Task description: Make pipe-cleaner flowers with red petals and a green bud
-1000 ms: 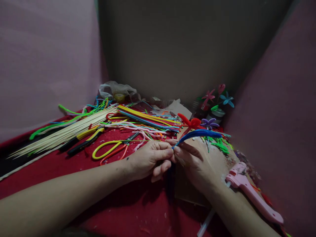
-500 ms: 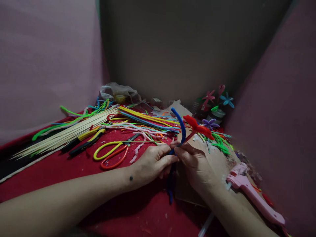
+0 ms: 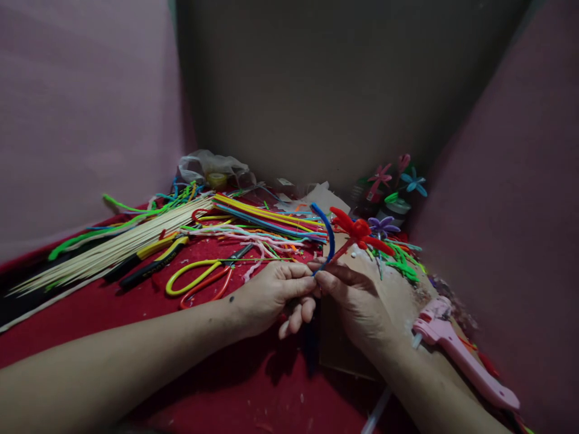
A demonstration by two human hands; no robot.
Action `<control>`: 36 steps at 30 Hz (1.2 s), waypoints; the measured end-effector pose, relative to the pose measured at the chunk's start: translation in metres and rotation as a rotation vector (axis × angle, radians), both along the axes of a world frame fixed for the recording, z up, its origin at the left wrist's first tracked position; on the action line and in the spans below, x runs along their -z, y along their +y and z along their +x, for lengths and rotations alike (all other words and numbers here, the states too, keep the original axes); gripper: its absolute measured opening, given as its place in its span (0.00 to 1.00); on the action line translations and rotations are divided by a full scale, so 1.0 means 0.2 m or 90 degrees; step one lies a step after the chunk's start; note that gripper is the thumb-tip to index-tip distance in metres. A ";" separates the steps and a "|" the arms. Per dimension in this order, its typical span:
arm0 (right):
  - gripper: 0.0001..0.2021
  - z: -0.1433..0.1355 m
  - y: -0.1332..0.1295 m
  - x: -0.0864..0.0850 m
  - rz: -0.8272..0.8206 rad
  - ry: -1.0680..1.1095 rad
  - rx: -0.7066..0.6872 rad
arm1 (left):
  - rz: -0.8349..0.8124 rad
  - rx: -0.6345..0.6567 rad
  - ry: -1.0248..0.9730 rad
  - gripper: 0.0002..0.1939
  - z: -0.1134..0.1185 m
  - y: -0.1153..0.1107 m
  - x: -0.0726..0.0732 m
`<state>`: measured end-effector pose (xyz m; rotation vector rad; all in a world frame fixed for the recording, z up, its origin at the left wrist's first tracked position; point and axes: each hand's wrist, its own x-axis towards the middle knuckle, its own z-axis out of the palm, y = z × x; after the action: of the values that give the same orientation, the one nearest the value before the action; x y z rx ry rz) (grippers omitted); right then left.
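My left hand and my right hand meet at the middle, fingertips pinched close together. Between them a blue pipe cleaner rises in a curve from the pinch. A red pipe-cleaner flower tilts up and right from my right fingers on its reddish stem. My left thumb and forefinger pinch the blue piece at its lower part, while the other left fingers are loosely curled. The lower end of the blue piece is dark and hard to make out beneath the hands.
Scissors, pliers, wooden sticks and colored pipe cleaners lie left and ahead on the red cloth. A pink glue gun rests at right by cardboard. Finished flowers stand at the back right.
The red flower has turned, showing more of its petals. My left hand's lower fingers have loosened and spread. The blue strip's top sits slightly lower and further left.
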<state>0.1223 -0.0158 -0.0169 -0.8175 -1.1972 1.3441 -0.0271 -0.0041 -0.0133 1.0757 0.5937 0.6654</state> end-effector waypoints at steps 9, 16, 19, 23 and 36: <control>0.10 0.03 0.00 0.04 0.013 0.035 -0.072 | -0.128 0.152 -0.178 0.07 -0.03 0.01 0.00; 0.08 0.02 0.00 0.00 0.055 0.045 -0.063 | -0.101 0.185 -0.147 0.09 -0.03 0.00 -0.02; 0.08 0.01 0.00 0.00 0.034 0.053 -0.029 | -0.010 0.067 -0.048 0.08 -0.01 -0.01 -0.03; 0.08 0.01 0.00 0.01 -0.010 0.013 0.006 | 0.163 -0.095 0.156 0.07 0.01 -0.02 -0.03; 0.08 0.01 -0.02 0.00 0.046 -0.120 0.067 | 0.068 -0.058 0.047 0.09 -0.02 0.02 -0.01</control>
<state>0.1238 -0.0189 -0.0177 -0.9575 -1.3231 1.1513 -0.0314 0.0007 -0.0115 1.1822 0.6805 0.7450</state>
